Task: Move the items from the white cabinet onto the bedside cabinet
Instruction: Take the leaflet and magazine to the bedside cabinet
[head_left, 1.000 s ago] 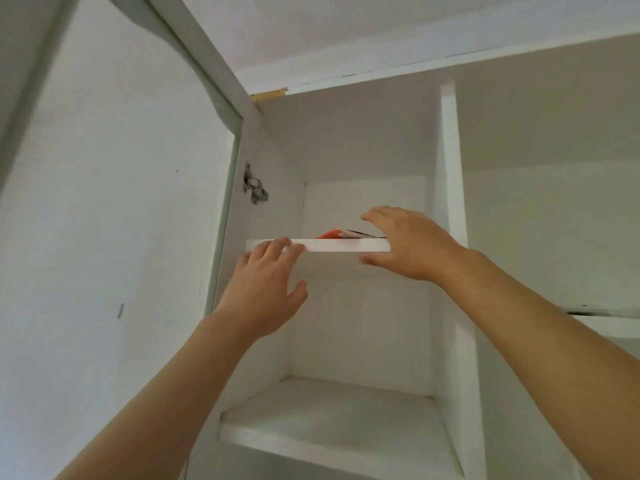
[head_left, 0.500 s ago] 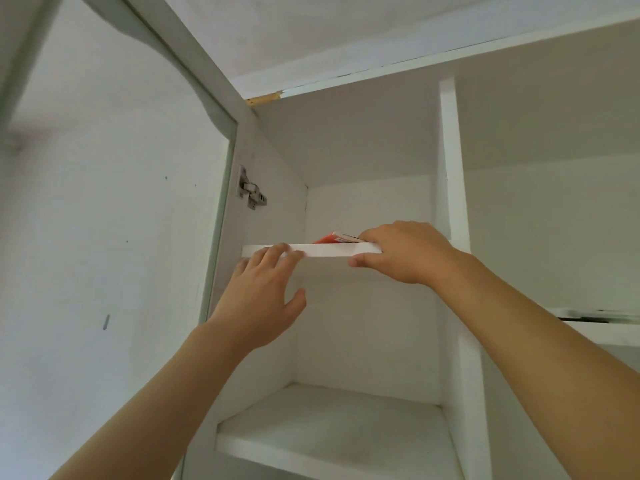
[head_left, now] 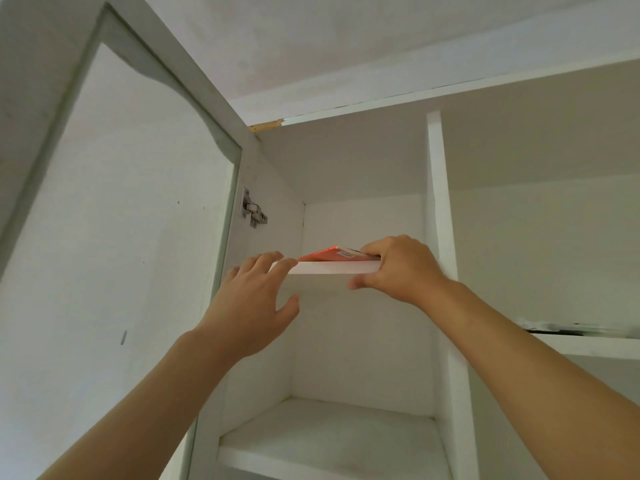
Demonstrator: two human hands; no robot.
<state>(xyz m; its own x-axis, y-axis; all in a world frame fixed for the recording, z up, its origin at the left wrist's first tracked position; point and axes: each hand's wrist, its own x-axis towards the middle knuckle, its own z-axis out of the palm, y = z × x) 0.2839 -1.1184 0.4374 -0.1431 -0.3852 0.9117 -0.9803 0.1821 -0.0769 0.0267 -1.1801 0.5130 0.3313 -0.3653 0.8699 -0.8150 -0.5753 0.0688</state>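
Observation:
A flat red item (head_left: 323, 255) with a white label lies on the upper shelf (head_left: 329, 268) of the white cabinet, its near end tilted up. My right hand (head_left: 398, 268) is at the shelf's right end: the fingers curl over the item's raised edge and the thumb sits under the shelf board. My left hand (head_left: 252, 299) reaches up with straight fingers resting on the shelf's left front edge. Most of the item is hidden behind the shelf edge.
The cabinet door (head_left: 114, 237) stands open at the left, with a metal hinge (head_left: 252, 213) on the side wall. A lower shelf (head_left: 329, 441) lies below. A vertical divider (head_left: 440, 237) separates a right compartment with its own shelf (head_left: 588, 344).
The right hand has slid onto the red item and tipped its near edge upward. The left hand has stayed on the shelf edge. The camera has shifted slightly.

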